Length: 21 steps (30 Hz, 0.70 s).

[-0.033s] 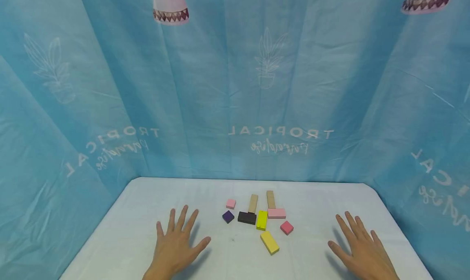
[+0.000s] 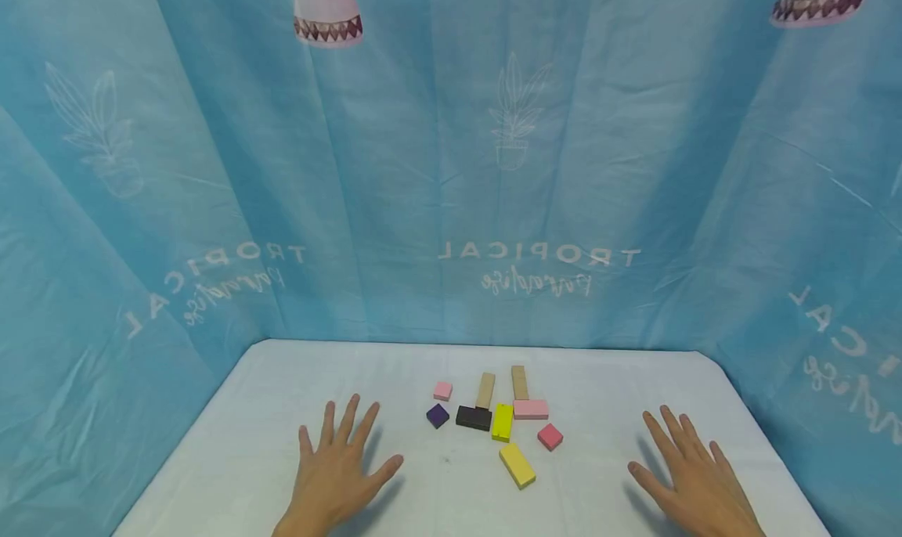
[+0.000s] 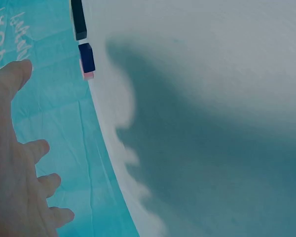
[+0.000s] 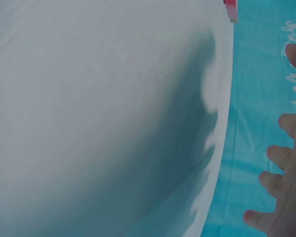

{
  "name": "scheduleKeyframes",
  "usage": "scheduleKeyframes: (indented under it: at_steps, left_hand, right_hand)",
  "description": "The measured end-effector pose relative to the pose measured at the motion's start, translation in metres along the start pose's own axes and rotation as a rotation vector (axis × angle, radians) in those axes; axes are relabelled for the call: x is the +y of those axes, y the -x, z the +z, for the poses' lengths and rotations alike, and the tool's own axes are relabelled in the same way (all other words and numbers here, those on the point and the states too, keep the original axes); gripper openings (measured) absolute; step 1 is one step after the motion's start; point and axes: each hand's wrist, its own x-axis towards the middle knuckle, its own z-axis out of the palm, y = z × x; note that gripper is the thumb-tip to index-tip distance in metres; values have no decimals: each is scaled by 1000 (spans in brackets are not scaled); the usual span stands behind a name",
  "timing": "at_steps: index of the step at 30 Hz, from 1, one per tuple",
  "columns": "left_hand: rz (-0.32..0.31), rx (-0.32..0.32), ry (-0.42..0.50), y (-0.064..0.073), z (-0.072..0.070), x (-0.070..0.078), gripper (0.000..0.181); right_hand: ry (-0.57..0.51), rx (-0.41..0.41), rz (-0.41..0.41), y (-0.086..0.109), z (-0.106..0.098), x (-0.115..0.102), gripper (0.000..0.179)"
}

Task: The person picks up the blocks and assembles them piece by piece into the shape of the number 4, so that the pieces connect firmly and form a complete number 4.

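Note:
Palm down and fingers spread, my left hand (image 2: 334,470) hovers above the white table, left of a group of small blocks. My right hand (image 2: 701,474) is held the same way on the right side. Neither holds anything. The dark purple block (image 2: 438,416) is nearest the left hand, with a light pink block (image 2: 442,391) behind it. A black block (image 2: 474,418), two plain wooden blocks (image 2: 519,382), a long pink block (image 2: 532,409) and two yellow blocks (image 2: 517,466) lie in the middle. Closest to the right hand is a red-pink block (image 2: 550,437).
A white cloth covers the table (image 2: 247,412). Blue curtains (image 2: 395,169) printed with pale lettering and plants stand behind it and along both sides. Shadows of the hands fall on the cloth in both wrist views.

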Motion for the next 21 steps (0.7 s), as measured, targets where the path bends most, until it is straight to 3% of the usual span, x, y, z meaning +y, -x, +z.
scheduleKeyframes:
  at_steps: [10, 17, 21]
  left_hand:
    - [7, -7, 46, 8, 2, -1, 88]
    - [41, -1, 56, 3, 2, -1, 86]
    - [79, 14, 107, -4, 0, 0, 83]
  right_hand:
    - [14, 8, -10, 1, 6, -5, 95]
    - [28, 68, -64, -2, 2, -10, 94]
    - [24, 127, -113, -6, 0, -12, 90]
